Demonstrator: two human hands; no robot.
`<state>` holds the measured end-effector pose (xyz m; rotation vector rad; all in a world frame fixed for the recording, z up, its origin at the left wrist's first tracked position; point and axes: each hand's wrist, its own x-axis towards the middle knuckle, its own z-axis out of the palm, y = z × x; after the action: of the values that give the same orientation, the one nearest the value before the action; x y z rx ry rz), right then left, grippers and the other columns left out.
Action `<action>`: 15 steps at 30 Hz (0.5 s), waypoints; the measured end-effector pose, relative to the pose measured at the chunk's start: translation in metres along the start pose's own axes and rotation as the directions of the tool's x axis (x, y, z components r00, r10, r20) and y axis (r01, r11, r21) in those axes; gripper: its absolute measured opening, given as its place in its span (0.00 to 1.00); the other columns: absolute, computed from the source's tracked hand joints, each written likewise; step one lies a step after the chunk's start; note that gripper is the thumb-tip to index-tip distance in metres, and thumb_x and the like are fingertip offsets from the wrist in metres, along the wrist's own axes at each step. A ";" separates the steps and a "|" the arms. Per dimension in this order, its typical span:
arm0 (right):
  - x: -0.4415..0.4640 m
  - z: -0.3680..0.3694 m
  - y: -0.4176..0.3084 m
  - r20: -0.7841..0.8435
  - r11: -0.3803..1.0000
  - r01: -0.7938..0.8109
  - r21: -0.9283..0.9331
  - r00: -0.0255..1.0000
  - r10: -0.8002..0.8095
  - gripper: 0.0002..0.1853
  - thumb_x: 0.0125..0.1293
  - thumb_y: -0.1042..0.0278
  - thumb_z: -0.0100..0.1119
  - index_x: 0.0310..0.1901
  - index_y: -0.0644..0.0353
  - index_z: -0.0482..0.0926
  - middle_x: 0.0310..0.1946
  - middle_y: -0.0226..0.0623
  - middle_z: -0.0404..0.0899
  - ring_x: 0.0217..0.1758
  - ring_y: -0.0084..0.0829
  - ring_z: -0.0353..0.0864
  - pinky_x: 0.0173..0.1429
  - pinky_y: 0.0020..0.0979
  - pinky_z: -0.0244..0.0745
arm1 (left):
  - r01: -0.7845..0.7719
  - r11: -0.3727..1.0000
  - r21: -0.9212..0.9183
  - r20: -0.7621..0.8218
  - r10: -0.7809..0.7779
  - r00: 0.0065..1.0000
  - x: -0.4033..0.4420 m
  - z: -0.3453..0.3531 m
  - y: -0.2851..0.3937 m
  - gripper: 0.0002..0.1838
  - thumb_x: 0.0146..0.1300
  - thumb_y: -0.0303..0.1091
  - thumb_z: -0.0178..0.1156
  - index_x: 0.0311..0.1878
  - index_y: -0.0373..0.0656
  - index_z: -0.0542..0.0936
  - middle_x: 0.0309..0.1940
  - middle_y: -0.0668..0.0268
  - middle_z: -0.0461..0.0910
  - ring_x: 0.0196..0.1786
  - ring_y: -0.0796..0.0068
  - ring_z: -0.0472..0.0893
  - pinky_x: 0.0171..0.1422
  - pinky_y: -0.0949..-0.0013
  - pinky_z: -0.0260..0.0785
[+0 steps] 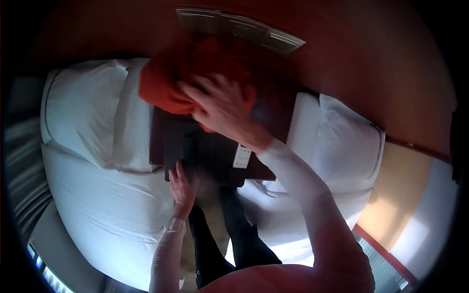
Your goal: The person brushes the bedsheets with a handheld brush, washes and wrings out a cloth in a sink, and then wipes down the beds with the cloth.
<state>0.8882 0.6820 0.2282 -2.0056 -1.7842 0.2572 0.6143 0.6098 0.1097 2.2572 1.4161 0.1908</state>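
Observation:
My right hand is on a bunched red cloth above the back part of a dark red nightstand. Its fingers press into the cloth and are blurred by motion. My left hand touches the near left edge of a flat black tray on the nightstand, its fingers stretched out. A dark object on the tray in front of that hand is too dim to name. On the right side of the tray lies a white card with small coloured marks, close to my right wrist.
A white bed with a pillow stands left of the nightstand, and another bed with a pillow stands right. A metal switch panel is set in the dark red wall behind. My legs stand between the beds.

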 end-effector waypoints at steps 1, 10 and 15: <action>0.030 0.036 0.001 0.064 1.000 0.025 0.003 0.998 -0.025 0.33 0.59 0.62 0.60 0.68 0.32 0.67 0.70 0.34 0.63 0.69 0.48 0.62 0.61 0.58 0.65 | 0.001 1.000 -0.002 0.010 -0.001 1.000 -0.007 -0.003 -0.009 0.41 0.53 0.36 0.67 0.69 0.38 0.60 0.46 0.47 0.69 0.49 0.43 0.72 0.51 0.50 0.69; 0.034 0.090 0.099 0.267 0.992 -0.020 -0.123 0.962 0.052 0.29 0.60 0.58 0.57 0.66 0.31 0.70 0.74 0.24 0.57 0.79 0.40 0.44 0.67 0.69 0.53 | -0.046 0.999 0.007 -0.003 0.046 0.999 0.006 -0.016 -0.029 0.41 0.54 0.34 0.66 0.70 0.39 0.59 0.45 0.49 0.68 0.47 0.47 0.71 0.51 0.51 0.68; -0.071 0.033 0.179 0.146 0.917 -0.285 -0.277 0.931 0.334 0.30 0.57 0.58 0.56 0.65 0.34 0.71 0.73 0.24 0.58 0.77 0.38 0.50 0.63 0.66 0.60 | -0.067 0.997 0.030 -0.003 0.067 0.998 0.023 -0.014 -0.029 0.42 0.54 0.35 0.67 0.71 0.39 0.59 0.43 0.50 0.68 0.46 0.48 0.72 0.49 0.52 0.69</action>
<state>1.0241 0.6066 0.1092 -2.5281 -1.6679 0.3458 0.5959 0.6451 0.1062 2.3311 1.3548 0.1974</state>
